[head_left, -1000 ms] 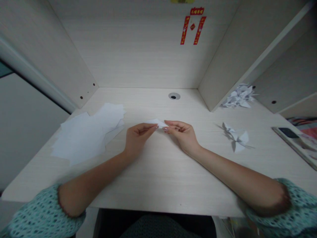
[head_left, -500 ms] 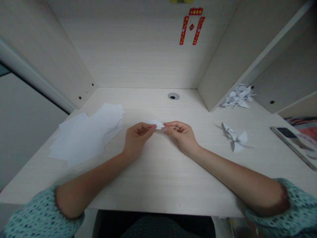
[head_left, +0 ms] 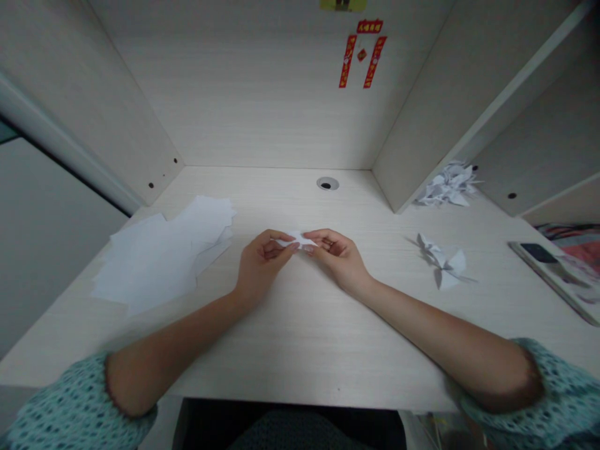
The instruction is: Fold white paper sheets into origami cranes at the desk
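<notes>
A small folded piece of white paper [head_left: 298, 238] is held between my two hands, just above the middle of the desk. My left hand [head_left: 265, 259] pinches its left side with thumb and fingers. From the other side, my right hand [head_left: 340, 255] grips the right end the same way. Fingertips cover part of the folds, so the exact shape is hard to make out. Off to the left lies a spread stack of white paper sheets [head_left: 159, 256]. Folded paper cranes [head_left: 443, 261] rest on the desk to the right of my right hand.
A heap of more folded white paper [head_left: 449, 184] sits beside the upright partition [head_left: 422, 125] at the back right. A phone [head_left: 553, 275] lies at the right edge. The desk [head_left: 300, 350] has a round cable hole [head_left: 327, 184] near the back wall.
The paper between my fingers has been turned and now looks narrower, with its folds showing differently. My hands have shifted only slightly and keep their pinch.
</notes>
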The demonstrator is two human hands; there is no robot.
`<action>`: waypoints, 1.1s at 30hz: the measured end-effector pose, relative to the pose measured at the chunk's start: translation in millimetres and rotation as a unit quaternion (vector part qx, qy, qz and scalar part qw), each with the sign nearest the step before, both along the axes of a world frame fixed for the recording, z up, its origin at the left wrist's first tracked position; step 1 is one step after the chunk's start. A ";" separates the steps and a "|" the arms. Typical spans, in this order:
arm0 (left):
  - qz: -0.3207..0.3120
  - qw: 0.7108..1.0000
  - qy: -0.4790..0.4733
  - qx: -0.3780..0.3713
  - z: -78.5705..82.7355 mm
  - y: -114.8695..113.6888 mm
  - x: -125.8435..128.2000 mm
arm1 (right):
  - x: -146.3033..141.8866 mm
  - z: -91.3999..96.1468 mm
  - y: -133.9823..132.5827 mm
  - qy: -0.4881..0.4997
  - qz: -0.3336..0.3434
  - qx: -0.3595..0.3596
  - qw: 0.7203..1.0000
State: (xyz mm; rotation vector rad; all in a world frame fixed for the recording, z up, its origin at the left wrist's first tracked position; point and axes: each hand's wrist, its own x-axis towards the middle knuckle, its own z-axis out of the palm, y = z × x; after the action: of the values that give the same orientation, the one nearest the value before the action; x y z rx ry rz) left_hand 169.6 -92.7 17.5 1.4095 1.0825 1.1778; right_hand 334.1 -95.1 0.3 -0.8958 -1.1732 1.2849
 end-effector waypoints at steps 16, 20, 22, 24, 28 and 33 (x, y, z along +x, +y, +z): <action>-0.044 0.998 -0.045 -0.032 1.9 3.2 0.7 | -0.9 -0.5 0.6 0.002 -0.014 -0.027 1.000; -0.037 0.998 -0.041 -0.036 1.6 4.2 0.8 | -0.4 -2.0 -0.2 -0.003 0.004 -0.021 1.000; -0.034 0.999 -0.027 -0.033 1.2 4.9 -0.2 | -0.5 -1.0 -1.3 -0.014 0.014 -0.005 1.000; -0.033 0.999 0.003 -0.019 1.1 5.5 -2.0 | -0.4 0.6 -2.1 -0.035 0.012 0.015 0.999; -0.034 0.990 0.127 0.041 1.9 5.0 -6.6 | 0.9 0.5 -1.1 -0.076 -0.001 0.038 0.996; -0.048 0.967 0.226 0.107 2.9 2.7 -7.9 | 1.7 -4.2 0.4 -0.102 0.029 0.058 0.993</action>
State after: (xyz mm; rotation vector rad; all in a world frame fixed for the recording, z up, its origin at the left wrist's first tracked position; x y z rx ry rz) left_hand 161.8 -90.1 20.5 1.9424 1.2015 0.9460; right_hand 335.9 -94.7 -3.9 -0.9280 -1.4283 1.1782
